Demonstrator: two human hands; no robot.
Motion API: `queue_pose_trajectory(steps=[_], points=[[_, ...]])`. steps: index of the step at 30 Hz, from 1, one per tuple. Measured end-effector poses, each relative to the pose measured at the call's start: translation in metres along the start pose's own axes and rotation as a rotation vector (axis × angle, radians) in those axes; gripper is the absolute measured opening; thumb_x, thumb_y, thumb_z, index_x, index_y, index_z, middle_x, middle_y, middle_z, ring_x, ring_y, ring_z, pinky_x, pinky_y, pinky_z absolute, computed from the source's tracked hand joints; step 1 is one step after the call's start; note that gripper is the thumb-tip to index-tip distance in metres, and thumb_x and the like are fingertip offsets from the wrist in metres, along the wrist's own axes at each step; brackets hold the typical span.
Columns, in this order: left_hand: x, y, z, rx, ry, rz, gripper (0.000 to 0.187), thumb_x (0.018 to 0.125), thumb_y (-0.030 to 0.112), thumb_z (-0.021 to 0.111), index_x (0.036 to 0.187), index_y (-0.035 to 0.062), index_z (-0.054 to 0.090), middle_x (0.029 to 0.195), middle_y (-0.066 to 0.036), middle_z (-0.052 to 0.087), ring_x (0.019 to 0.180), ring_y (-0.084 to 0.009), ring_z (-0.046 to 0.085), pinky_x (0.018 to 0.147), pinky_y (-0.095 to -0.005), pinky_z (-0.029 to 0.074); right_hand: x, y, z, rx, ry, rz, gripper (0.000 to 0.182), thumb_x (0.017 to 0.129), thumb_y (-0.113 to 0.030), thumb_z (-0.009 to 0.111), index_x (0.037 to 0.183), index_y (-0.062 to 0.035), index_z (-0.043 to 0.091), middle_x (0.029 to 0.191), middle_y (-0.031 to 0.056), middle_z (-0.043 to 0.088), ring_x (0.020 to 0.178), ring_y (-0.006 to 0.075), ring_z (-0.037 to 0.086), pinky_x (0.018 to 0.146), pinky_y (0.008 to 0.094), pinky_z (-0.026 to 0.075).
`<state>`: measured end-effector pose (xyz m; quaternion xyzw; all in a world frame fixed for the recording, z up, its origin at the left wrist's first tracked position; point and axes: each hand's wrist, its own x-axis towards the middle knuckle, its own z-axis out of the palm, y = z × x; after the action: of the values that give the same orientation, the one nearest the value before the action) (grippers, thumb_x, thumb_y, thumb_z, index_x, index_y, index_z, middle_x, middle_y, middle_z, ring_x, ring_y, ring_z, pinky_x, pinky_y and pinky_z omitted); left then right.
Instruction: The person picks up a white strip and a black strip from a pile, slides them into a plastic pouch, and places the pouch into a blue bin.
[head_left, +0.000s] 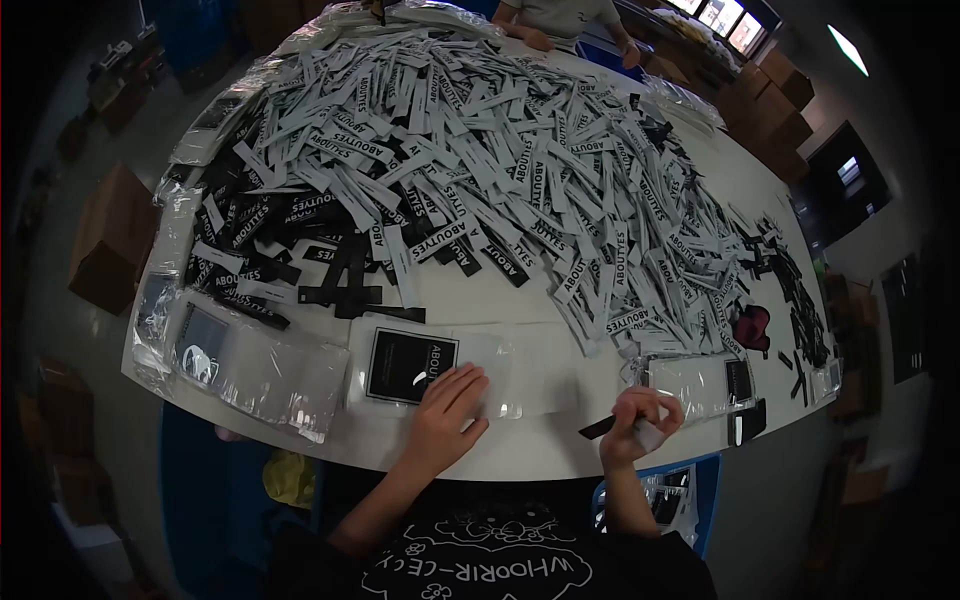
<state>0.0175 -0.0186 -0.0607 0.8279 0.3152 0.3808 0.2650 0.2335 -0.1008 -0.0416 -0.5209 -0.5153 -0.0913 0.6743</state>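
Note:
My left hand (452, 415) lies with its fingers stretched over a clear plastic bag (490, 350), beside a black printed card (410, 366) in it. To the right, my right hand (645, 415) is raised near the table's front edge, its fingers curled round a dark strip (597, 428) that sticks out to the left. Another clear bag (690, 385) lies just beyond that hand. A large heap of white printed strips (540, 170) covers the middle of the table, with black printed strips (345, 275) at its left.
Stacked clear bags (255, 370) lie at the table's left front. Small black pieces (795, 290) and a dark red object (751, 328) are at the right. Blue bins (215, 490) stand below the front edge. Across the table is another person (565, 20).

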Motion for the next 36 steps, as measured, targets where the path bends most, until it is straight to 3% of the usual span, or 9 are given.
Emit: queue_pose_trajectory(steps=[4,8,11,14,21,23,27,31,36], points=[[-0.001,0.003,-0.002,-0.016,-0.018,-0.037,0.056,0.057,0.002,0.070,0.111,0.0039,0.056,0.118,-0.010,0.054,0.110,-0.0265,0.051,0.095,-0.0369,0.040,-0.035,-0.031,-0.001,0.205,-0.087,0.718,0.031,0.081,0.000,0.053,0.106,-0.0032,0.035,0.067,0.0034,0.048,0.054,0.0089,0.044,0.046,0.0208,0.038],[-0.003,0.002,0.001,0.001,0.002,-0.042,0.058,0.058,-0.001,0.068,0.113,0.0055,0.055,0.119,-0.010,0.053,0.109,-0.0269,0.051,0.095,-0.0367,0.041,-0.037,-0.034,0.000,0.098,-0.012,0.280,0.012,0.086,-0.003,0.049,0.093,-0.0036,0.040,0.062,0.0027,0.045,0.048,0.0078,0.039,0.043,0.0221,0.034],[-0.006,0.000,0.002,-0.009,0.046,-0.074,0.057,0.060,-0.004,0.065,0.116,0.0048,0.054,0.118,-0.010,0.054,0.107,-0.0276,0.052,0.093,-0.0360,0.043,-0.058,-0.017,-0.005,0.179,-0.189,0.755,0.019,0.087,-0.007,0.052,0.070,-0.0010,0.046,0.054,0.0050,0.048,0.047,0.0089,0.044,0.045,0.0210,0.035],[-0.008,-0.001,0.005,-0.047,0.083,-0.111,0.055,0.064,-0.005,0.062,0.117,0.0040,0.052,0.117,-0.011,0.054,0.106,-0.0292,0.053,0.090,-0.0348,0.045,-0.052,-0.032,-0.002,0.232,-0.008,0.374,0.019,0.086,-0.008,0.053,0.069,-0.0024,0.048,0.055,0.0030,0.048,0.048,0.0085,0.044,0.045,0.0228,0.035],[-0.003,0.017,-0.018,-0.263,0.144,-0.191,0.045,0.068,-0.004,0.061,0.113,0.0021,0.056,0.117,-0.014,0.055,0.106,-0.0278,0.054,0.087,-0.0320,0.046,-0.060,-0.037,-0.003,0.102,-0.136,0.377,0.018,0.090,-0.014,0.050,0.075,-0.0063,0.043,0.056,-0.0007,0.041,0.050,0.0068,0.037,0.044,0.0228,0.026],[0.001,0.026,-0.025,-0.264,0.160,-0.188,0.043,0.068,-0.004,0.061,0.111,0.0019,0.057,0.116,-0.014,0.055,0.105,-0.0271,0.055,0.086,-0.0316,0.046,-0.070,-0.021,-0.006,-0.156,-0.476,0.636,0.023,0.090,-0.014,0.047,0.070,-0.0080,0.039,0.055,-0.0022,0.038,0.047,0.0058,0.033,0.043,0.0231,0.025],[-0.008,0.045,-0.019,-0.218,0.105,-0.130,0.044,0.066,-0.002,0.063,0.109,0.0036,0.059,0.115,-0.011,0.056,0.104,-0.0266,0.054,0.086,-0.0327,0.043,-0.047,-0.042,0.013,0.328,-0.132,1.026,0.030,0.086,-0.014,0.054,0.061,-0.0052,0.041,0.055,-0.0034,0.040,0.049,0.0045,0.035,0.042,0.0240,0.024],[-0.019,0.045,-0.006,-0.046,-0.005,0.010,0.050,0.065,0.005,0.069,0.113,0.0044,0.056,0.116,-0.008,0.054,0.105,-0.0270,0.051,0.087,-0.0338,0.040,-0.008,-0.046,0.030,0.125,-0.776,0.767,0.018,0.084,-0.014,0.058,0.076,0.0015,0.057,0.061,-0.0008,0.051,0.058,0.0052,0.046,0.050,0.0232,0.036],[-0.014,0.052,-0.048,-0.411,-0.262,-0.370,0.055,0.070,0.015,0.071,0.119,0.0008,0.049,0.111,-0.014,0.056,0.094,-0.0238,0.057,0.077,-0.0320,0.047,-0.006,-0.058,0.037,0.168,-0.925,0.767,0.011,0.076,-0.009,0.065,0.076,0.0006,0.058,0.061,0.0018,0.053,0.059,0.0070,0.048,0.051,0.0239,0.037]])
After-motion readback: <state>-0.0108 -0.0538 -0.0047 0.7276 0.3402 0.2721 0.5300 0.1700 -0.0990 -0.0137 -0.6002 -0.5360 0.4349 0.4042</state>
